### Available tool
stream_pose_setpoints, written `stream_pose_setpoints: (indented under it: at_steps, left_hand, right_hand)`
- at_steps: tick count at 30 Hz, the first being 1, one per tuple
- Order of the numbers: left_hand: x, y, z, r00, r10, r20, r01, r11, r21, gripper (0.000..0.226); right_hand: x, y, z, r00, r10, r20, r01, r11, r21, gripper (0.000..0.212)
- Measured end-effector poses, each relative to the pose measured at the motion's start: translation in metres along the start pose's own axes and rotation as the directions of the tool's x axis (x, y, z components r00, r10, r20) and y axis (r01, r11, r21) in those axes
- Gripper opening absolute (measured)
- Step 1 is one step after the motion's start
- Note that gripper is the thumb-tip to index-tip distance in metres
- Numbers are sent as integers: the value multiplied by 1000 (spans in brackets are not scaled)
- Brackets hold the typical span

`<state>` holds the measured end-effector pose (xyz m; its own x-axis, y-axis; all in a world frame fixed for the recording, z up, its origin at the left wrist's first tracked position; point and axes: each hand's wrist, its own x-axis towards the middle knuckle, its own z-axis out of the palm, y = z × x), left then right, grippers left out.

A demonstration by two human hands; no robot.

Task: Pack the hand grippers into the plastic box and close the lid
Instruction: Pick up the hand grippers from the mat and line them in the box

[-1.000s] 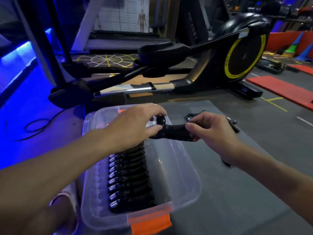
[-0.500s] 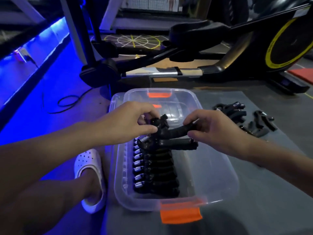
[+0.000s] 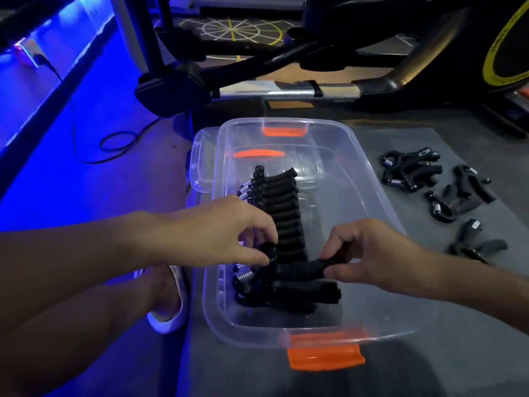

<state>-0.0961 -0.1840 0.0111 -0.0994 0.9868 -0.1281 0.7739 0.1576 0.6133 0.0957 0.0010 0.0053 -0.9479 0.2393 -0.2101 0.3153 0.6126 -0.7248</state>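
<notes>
A clear plastic box [image 3: 380, 213] with orange latches stands on a grey mat. Inside it, a row of several black hand grippers [image 3: 282, 207] lies packed side by side, springs to the left. Both hands hold one black hand gripper [image 3: 297, 267] low inside the box at the near end of the row. My left hand [image 3: 229, 230] pinches its knob end by the spring. My right hand [image 3: 369, 253] pinches its foam handle. The clear lid [image 3: 200, 156] lies under the box's far left corner.
Several loose hand grippers [image 3: 429, 181] lie on the grey mat [image 3: 429, 353] right of the box. A black elliptical trainer [image 3: 315, 61] stands behind. A cable [image 3: 114, 144] loops on the blue-lit floor at left. A foot in a white shoe [image 3: 169, 305] sits beside the box.
Both hands carried the gripper from above the far end of the row toward me and lowered it into the near end of the box. The camera tilted down.
</notes>
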Motion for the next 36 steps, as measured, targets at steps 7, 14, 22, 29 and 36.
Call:
stream_pose_setpoints:
  at_steps: [7,14,22,29,36]
  left_hand:
    - [-8,-23,-9,983,185,-3,-175,937,303,23]
    - [-22,-34,-16,980,186,-73,-131,874,467,46]
    - [-28,-40,-16,987,147,-64,-106,898,426,53]
    - [-29,-41,-18,987,152,-46,-121,908,400,58]
    - [-27,-42,-19,987,157,-30,-131,901,413,58]
  right_hand:
    - [10,15,25,994,19,108,-8,995,-98,27]
    - [19,16,43,981,0,193,45,972,-229,17]
    - [28,21,56,958,68,280,36,936,-351,26]
    - [32,22,51,939,86,333,46,928,-370,30]
    - [30,21,52,902,92,422,112,894,-434,27]
